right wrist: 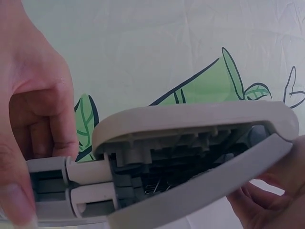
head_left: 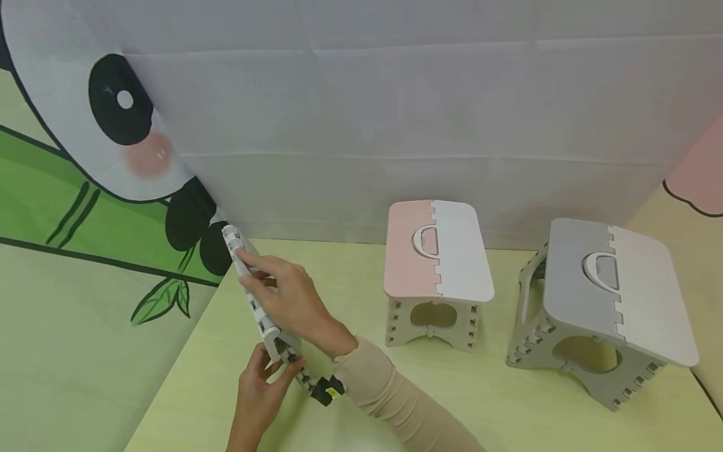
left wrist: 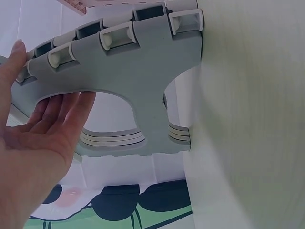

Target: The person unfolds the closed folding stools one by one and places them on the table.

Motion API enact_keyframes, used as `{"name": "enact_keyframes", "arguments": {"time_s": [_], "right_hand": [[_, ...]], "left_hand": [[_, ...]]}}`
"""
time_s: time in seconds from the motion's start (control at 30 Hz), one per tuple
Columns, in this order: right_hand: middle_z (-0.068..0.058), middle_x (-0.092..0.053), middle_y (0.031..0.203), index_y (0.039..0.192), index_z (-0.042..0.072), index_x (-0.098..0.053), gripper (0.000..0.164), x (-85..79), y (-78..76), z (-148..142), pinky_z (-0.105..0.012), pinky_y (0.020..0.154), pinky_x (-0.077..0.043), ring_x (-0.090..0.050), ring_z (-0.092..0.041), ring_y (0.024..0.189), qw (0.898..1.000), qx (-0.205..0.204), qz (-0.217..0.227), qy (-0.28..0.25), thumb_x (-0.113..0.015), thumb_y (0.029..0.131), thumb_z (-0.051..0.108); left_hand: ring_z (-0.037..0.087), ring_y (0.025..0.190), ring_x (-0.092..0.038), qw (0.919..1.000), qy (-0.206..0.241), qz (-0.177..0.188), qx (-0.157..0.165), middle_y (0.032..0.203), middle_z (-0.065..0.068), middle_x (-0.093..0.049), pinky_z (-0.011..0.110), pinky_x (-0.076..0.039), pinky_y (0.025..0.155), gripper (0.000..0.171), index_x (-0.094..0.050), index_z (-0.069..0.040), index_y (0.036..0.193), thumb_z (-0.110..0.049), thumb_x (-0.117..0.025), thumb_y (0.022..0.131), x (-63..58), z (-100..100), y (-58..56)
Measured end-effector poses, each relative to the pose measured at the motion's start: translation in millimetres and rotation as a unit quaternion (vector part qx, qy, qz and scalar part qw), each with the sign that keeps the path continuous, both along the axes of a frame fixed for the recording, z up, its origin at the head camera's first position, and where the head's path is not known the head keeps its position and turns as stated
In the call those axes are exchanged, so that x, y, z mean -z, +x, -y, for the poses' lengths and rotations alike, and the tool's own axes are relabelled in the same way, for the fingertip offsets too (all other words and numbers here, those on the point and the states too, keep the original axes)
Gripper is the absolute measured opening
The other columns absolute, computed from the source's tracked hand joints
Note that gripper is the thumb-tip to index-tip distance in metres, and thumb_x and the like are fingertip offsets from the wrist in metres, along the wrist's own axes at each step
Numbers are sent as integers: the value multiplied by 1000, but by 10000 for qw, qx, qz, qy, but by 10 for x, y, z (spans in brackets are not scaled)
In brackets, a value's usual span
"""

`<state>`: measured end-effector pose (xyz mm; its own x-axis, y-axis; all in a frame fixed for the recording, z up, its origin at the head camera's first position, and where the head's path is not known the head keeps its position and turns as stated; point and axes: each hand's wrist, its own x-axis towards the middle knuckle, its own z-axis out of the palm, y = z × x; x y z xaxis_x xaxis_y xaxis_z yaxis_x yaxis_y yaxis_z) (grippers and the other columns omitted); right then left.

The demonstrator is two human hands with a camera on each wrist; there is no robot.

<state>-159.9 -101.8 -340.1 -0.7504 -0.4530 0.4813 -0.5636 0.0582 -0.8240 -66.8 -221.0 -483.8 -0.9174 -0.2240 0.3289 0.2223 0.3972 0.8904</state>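
Observation:
A partly folded white and grey folding stool (head_left: 261, 312) stands on edge at the table's left side, both hands on it. My right hand (head_left: 296, 298) grips the upper long edge, thumb and fingers around it. Lower down, my left hand (head_left: 261, 392) holds the hinged leg panel (left wrist: 152, 67). In the left wrist view, the left hand's (left wrist: 47, 131) fingers pass through the panel's curved opening, thumb over the hinge side. The right wrist view shows the two seat halves (right wrist: 205, 119) in a narrow V, with ribs inside, and the left hand (right wrist: 38, 95) around the leg hinges.
Two opened folding stools stand to the right on the pale table (head_left: 344, 276): a pink and white one (head_left: 460, 251) and a larger grey and white one (head_left: 582, 276). A printed cloth (head_left: 361, 107) hangs behind. A black block (head_left: 323, 390) sits beside the right cuff.

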Motion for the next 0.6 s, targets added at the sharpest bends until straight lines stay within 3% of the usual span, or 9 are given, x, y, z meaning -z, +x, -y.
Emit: {"name": "enact_keyframes", "arguments": {"time_s": [0.37,0.6], "right_hand": [[-13,-66,133,148,6,-55,45,20,12,28,-13,94,-50,-67,-7,102,9994,-185,122,-248,-63,103,8],[-12,-63,139,146,8,-58,44,38,-29,-22,-16,94,-52,-68,-10,107,9986,-132,291,-420,-64,102,7]], "left_hand": [[-1,109,-63,9997,-114,171,122,121,-9,-64,17,-55,88,58,-57,-5,136,3,-82,84,-4,30,0],[1,110,-64,9997,42,103,221,117,-5,-66,21,-56,89,44,-60,-1,121,5,-82,83,8,17,-31]]}}
